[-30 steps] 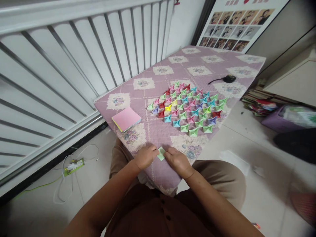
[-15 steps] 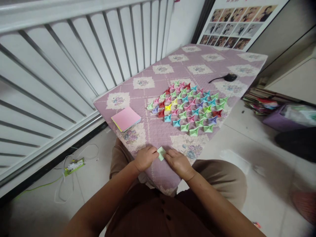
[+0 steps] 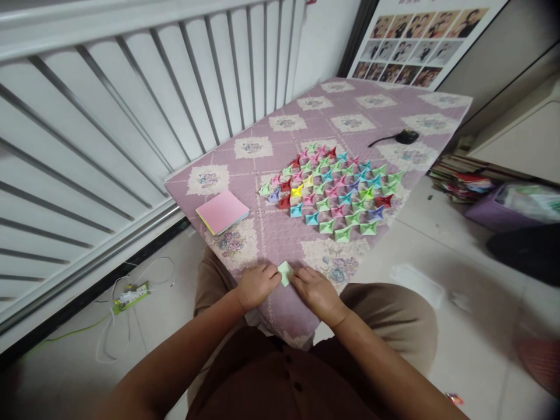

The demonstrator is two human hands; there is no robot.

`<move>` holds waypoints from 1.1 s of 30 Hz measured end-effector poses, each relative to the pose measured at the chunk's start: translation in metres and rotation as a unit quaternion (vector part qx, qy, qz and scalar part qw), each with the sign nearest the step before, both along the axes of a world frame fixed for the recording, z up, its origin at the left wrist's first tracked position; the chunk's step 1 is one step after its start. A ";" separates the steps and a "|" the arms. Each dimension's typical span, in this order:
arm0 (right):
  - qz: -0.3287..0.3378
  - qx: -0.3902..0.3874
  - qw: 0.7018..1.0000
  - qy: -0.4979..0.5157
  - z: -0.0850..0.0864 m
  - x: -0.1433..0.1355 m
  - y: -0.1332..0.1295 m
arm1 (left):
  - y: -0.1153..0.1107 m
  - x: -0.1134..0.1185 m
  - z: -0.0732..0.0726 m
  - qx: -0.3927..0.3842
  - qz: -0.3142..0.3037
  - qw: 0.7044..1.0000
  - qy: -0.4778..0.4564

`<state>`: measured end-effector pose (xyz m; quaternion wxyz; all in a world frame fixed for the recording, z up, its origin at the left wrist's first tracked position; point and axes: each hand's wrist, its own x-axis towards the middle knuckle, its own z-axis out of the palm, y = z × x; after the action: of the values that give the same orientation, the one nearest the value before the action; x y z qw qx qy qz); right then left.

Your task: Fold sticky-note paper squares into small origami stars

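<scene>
Through the head camera, I am working both bare hands close together at the near part of the table, which is wearing a purple quilted cloth with floral patches (image 3: 280, 230). The left hand (image 3: 258, 284) is closing its fingertips on one side corner of a small, pale-green, folded paper square (image 3: 285, 273); the right hand (image 3: 318, 294) is closing on the opposite corner. I am judging that this two-sided grip is keeping the light paper flat and its creases lined up — the cloth beneath looks soft. So the square is lying directly between the hands, touching both.

Beyond the left hand and slightly outward, a pink-topped stack of square paper sheets (image 3: 223, 212) is sitting, probably for easy reach. Farther ahead, mostly beyond the right hand, many-coloured, pointed, folded-paper pieces (image 3: 322, 204) are standing in slanting rows — seemingly spread so each is keeping its shape. Farthest out beyond the right hand, a black rounded object with a thin stalk (image 3: 408, 136) is resting, apart from the rows.
</scene>
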<state>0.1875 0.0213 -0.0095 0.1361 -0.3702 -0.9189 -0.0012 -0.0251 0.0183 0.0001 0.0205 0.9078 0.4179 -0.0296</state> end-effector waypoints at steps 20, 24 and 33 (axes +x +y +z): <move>-0.057 -0.002 0.994 0.088 -0.014 -0.020 -0.029 | -0.009 -0.001 -0.002 0.021 -0.016 1.000 0.001; -0.065 -0.008 0.995 0.079 -0.018 -0.019 -0.029 | -0.011 -0.002 -0.003 0.047 -0.008 0.999 -0.003; -0.073 -0.012 0.995 0.066 -0.012 -0.020 -0.031 | -0.014 -0.001 -0.001 0.047 0.014 0.999 -0.003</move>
<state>0.1673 -0.0098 -0.0218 0.1910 -0.4371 -0.8786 0.0245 -0.0265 0.0039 -0.0011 -0.0201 0.9020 0.4311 -0.0069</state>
